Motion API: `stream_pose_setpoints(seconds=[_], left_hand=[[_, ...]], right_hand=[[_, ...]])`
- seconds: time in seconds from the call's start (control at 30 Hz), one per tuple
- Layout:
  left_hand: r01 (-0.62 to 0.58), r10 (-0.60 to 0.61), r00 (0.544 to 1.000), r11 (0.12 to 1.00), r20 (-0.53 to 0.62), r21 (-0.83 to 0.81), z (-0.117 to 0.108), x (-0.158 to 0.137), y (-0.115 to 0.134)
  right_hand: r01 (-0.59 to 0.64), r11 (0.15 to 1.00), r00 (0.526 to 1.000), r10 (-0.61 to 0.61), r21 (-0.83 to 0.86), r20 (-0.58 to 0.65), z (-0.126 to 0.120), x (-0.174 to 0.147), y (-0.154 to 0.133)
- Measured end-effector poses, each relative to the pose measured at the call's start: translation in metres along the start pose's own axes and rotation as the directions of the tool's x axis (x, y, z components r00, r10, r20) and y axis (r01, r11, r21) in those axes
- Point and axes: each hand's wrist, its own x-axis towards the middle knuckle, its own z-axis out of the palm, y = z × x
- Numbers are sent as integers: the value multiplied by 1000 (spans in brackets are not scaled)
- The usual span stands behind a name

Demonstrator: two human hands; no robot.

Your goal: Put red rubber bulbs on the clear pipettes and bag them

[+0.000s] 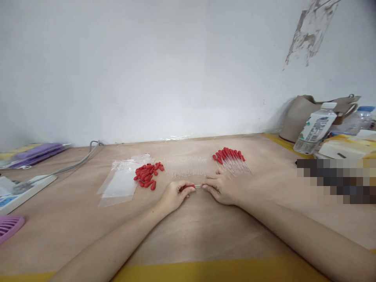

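Note:
Between the fingers of my left hand [175, 194] is a red rubber dropper bulb [189, 187], mostly covered by the fingers. A thin clear dropper tube [198, 186] runs from the bulb's end into the pinched fingers of my right hand [221, 188]. Beyond my hands lies a row of clear tubes [185, 167]. Left of the row is a heap of loose red bulbs [147, 172]. Just past my right hand, several droppers with red bulbs [230, 156] on clear tubes lie side by side.
Clear plastic bags [119, 188] lie left of the loose bulbs. A white power strip [26, 194] with a grey cable and a pink slotted object [10, 228] are at far left. A plastic bottle [315, 127] and a beige bag [296, 117] stand at the back right.

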Motion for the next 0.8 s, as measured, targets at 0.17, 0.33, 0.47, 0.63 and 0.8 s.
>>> stream_pose_setpoints(seconds=[0.17, 0.33, 0.47, 0.63, 0.8], left_hand=[[-21, 22, 997, 1000, -70, 12, 0, 0, -1], [-64, 75, 991, 992, -111, 106, -1, -2, 1], [-59, 71, 991, 992, -110, 110, -1, -3, 4], [-3, 4, 999, 1000, -41, 19, -3, -1, 3], [-4, 5, 999, 999, -35, 34, -5, 1, 3]], right_hand=[[-124, 985, 991, 117, 117, 63, 1, 4, -5], [-175, 957, 981, 150, 230, 122, 1, 4, -2], [-132, 966, 990, 118, 223, 74, 4, 3, 1], [-102, 956, 994, 107, 275, -5, 4, 2, 1], [-187, 933, 978, 207, 307, -36, 3, -1, 2]])
